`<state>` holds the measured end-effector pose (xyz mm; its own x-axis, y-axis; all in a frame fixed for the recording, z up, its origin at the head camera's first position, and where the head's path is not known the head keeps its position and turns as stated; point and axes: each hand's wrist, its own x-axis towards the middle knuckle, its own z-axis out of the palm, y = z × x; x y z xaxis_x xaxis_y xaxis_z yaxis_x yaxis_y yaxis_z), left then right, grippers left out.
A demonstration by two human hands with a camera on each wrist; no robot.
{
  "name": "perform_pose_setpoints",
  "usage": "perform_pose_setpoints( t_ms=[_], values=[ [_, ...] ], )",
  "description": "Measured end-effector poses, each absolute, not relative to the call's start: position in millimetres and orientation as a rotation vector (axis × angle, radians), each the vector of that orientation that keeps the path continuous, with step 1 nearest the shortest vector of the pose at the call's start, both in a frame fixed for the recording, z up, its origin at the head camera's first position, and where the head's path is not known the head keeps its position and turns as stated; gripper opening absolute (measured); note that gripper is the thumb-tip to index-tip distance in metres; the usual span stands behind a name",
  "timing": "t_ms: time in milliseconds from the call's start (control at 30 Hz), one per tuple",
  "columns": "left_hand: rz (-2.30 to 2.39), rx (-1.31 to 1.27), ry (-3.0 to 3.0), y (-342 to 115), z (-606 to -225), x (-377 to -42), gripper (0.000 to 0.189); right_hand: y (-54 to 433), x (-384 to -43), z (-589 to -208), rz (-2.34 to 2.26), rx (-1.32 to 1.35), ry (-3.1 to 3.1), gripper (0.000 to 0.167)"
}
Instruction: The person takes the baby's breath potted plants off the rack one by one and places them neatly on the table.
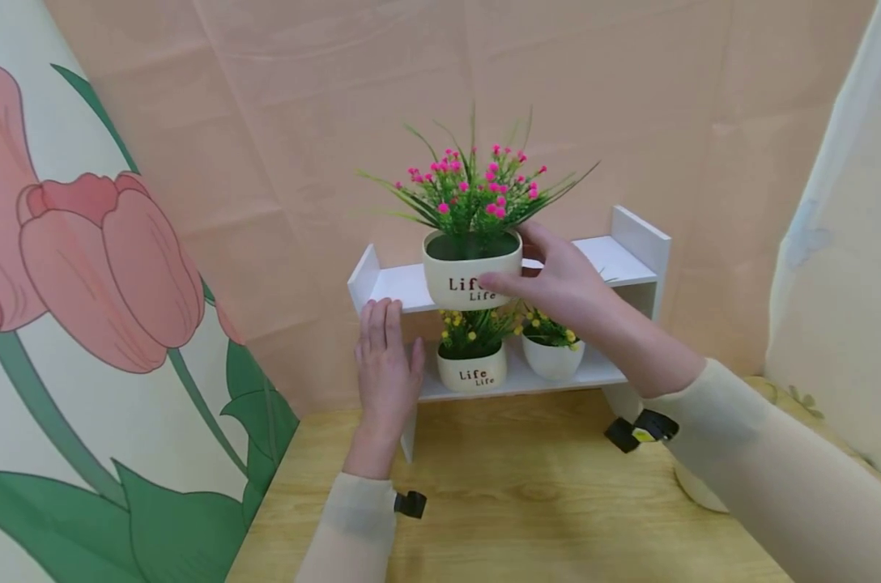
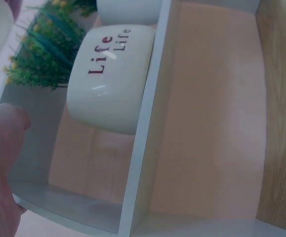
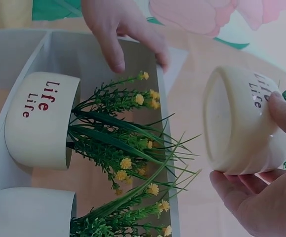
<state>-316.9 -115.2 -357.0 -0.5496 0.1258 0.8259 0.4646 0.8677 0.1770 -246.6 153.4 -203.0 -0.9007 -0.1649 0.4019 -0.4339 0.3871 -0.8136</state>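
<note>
The right hand (image 1: pixel 568 279) holds the cream pot with pink flowers (image 1: pixel 448 271) by its body, with the thumb on the printed front and the other fingers along the side (the right wrist view shows this best). So this grip is closed around the pot, probably because the body is more solid than the thin leaves. The pot is in the air, near the upper board (image 1: pixel 400 285) of the white shelf (image 1: pixel 363 279) but apart from it, and it is about upright, which seems wise with such long leaves.

The left hand (image 1: pixel 389 372) grasps no pot; its fingers are mostly straight and rest at the shelf's left end, perhaps to steady it, since it looks light. On the lower board (image 1: pixel 519 376) a cream pot with yellow flowers (image 1: pixel 473 372) stands just beside a plain white pot (image 1: pixel 555 360), its lettering to the front, I suppose for being read. The shelf stands on the wooden surface (image 1: pixel 513 470).
</note>
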Motion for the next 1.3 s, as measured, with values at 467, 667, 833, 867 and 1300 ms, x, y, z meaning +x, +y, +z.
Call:
perform_pose_setpoints(
  t_ms=[467, 667, 833, 867, 1300],
  values=[
    [-0.453, -0.404, -2.153, -113, -355, -316, 0.073, 165, -217, -215, 1.586, 0.560, -2.382, 0.084],
    [-0.442, -0.411, -2.139, -111, -355, -317, 0.073, 175, -203, -218, 1.544, 0.473, -2.425, 0.084],
    [-0.450, -0.410, -2.152, -108, -355, -316, 0.073, 185, -191, -224, 1.503, 0.436, -2.445, 0.085],
    [-0.455, -0.414, -2.153, -108, -355, -316, 0.073, 187, -188, -226, 1.506, 0.441, -2.445, 0.085],
    [-0.475, -0.433, -2.122, -108, -355, -313, 0.071, 211, -160, -243, 1.535, 0.361, -2.528, 0.091]
  ],
)
